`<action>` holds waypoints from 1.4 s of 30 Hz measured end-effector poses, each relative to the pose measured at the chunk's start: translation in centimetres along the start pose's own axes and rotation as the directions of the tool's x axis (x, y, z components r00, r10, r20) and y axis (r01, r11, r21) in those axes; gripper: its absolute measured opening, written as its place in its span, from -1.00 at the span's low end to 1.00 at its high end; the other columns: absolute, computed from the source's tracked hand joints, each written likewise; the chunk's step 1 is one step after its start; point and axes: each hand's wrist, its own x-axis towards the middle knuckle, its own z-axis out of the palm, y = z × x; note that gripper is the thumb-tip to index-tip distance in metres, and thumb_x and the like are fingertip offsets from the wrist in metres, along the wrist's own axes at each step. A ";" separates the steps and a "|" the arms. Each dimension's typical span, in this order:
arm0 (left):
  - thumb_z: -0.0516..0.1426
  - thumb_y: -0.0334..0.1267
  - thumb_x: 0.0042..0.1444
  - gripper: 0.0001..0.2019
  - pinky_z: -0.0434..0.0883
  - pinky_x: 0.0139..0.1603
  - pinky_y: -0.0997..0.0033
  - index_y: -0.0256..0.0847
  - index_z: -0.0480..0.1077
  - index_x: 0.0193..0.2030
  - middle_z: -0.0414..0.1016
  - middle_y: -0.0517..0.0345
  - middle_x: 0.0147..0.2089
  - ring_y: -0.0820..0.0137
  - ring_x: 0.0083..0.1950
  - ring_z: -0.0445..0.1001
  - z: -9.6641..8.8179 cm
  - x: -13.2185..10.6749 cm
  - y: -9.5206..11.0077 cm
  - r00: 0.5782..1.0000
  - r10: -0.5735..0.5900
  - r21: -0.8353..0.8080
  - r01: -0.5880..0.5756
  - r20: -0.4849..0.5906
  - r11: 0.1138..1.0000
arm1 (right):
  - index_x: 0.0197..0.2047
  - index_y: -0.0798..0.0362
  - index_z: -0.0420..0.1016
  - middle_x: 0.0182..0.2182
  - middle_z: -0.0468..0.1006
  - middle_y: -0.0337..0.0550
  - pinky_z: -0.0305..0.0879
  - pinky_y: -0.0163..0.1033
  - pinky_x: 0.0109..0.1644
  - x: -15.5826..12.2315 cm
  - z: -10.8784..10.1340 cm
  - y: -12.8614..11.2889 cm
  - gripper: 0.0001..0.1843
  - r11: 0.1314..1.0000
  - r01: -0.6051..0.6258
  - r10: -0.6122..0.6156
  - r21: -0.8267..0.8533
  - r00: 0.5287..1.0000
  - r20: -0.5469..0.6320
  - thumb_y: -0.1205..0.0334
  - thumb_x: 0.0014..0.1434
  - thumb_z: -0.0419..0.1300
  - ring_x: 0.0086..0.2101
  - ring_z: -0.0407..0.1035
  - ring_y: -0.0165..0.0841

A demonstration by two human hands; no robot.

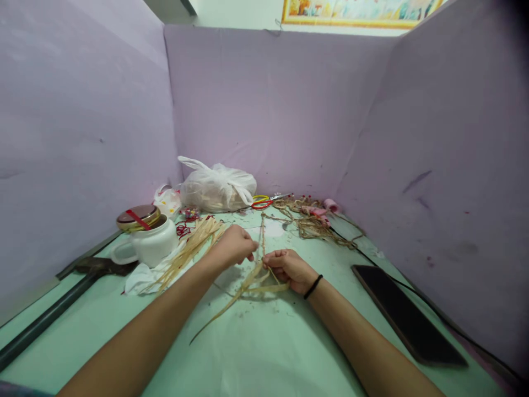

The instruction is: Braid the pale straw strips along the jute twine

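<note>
Pale straw-like strips [237, 295] fan out over the table below my hands, one long tail curving towards me. A thin brown braided cord [263, 234] runs from them straight away from me. My right hand [291, 268], with a black band at its wrist, pinches the strips where they meet the cord. Just left of the cord, my left hand [237, 244] is closed with its fingertips together. A faint thin strand shows by those fingertips, but what they hold is too small to make out.
At left are a bundle of strips [190, 251], a white mug [155, 242] with a lid, and a hammer [93, 270]. A plastic bag [219, 187], scissors [262, 202] and tangled twine [314, 226] lie at the back. A black phone-like slab [407, 311] lies at right.
</note>
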 end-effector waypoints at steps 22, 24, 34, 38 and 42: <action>0.07 -0.41 -0.24 -0.81 -0.11 -0.74 0.54 -0.25 0.14 -0.75 -0.03 0.33 -0.87 0.61 -0.81 -0.07 2.4 1.1 -0.6 0.969 -0.197 -0.203 0.225 0.146 0.953 | -0.59 0.15 0.47 -0.65 0.45 -0.18 0.01 -0.39 -0.57 0.4 -0.5 0.4 -0.86 0.674 0.143 -0.349 -0.725 0.926 -0.141 0.24 -0.21 0.18 -0.60 0.20 -0.47; 0.07 -0.42 -0.25 -0.81 -0.10 -0.73 0.54 -0.25 0.14 -0.75 -0.03 0.33 -0.87 0.60 -0.80 -0.06 2.6 1.0 -0.5 0.973 -0.190 -0.211 0.214 0.130 0.954 | -0.61 0.16 0.48 -0.66 0.45 -0.16 0.00 -0.39 -0.59 -0.3 -0.4 -0.1 -0.83 0.626 0.091 -0.341 -0.774 0.925 -0.167 0.21 -0.20 0.17 -0.61 0.22 -0.46; 0.08 -0.36 -0.29 -0.83 -0.11 -0.73 0.56 -0.26 0.15 -0.76 0.04 0.30 -0.84 0.62 -0.78 -0.02 2.6 1.5 -1.3 0.978 -0.130 -0.309 0.175 0.161 0.935 | -0.64 0.15 0.44 -0.74 0.38 -0.24 -0.01 -0.43 -0.65 -2.2 1.3 -0.2 -0.84 0.665 0.166 -0.246 -0.728 0.969 -0.004 0.40 -0.17 0.04 -0.70 0.16 -0.53; 0.14 -0.30 -0.32 -0.82 -0.14 -0.74 0.54 -0.26 0.18 -0.73 0.04 0.31 -0.83 0.61 -0.79 -0.04 2.1 1.9 -1.9 0.970 -0.131 -0.221 0.176 0.206 0.959 | -0.64 0.17 0.42 -0.74 0.36 -0.25 0.04 -0.44 -0.64 -2.2 0.5 -0.9 -0.86 0.735 0.184 -0.184 -0.653 0.981 0.069 0.35 -0.12 0.12 -0.70 0.15 -0.54; 0.13 -0.26 -0.31 -0.83 -0.18 -0.74 0.54 -0.26 0.20 -0.69 0.03 0.33 -0.82 0.63 -0.78 -0.08 2.0 2.5 -2.4 0.965 -0.091 -0.287 0.162 0.245 0.944 | -0.54 0.18 0.39 -0.58 0.46 -0.15 0.16 -0.45 -0.61 -2.0 -0.5 -2.2 -0.87 0.910 0.068 -0.173 -0.409 0.959 -0.225 0.29 -0.03 0.15 -0.62 0.24 -0.53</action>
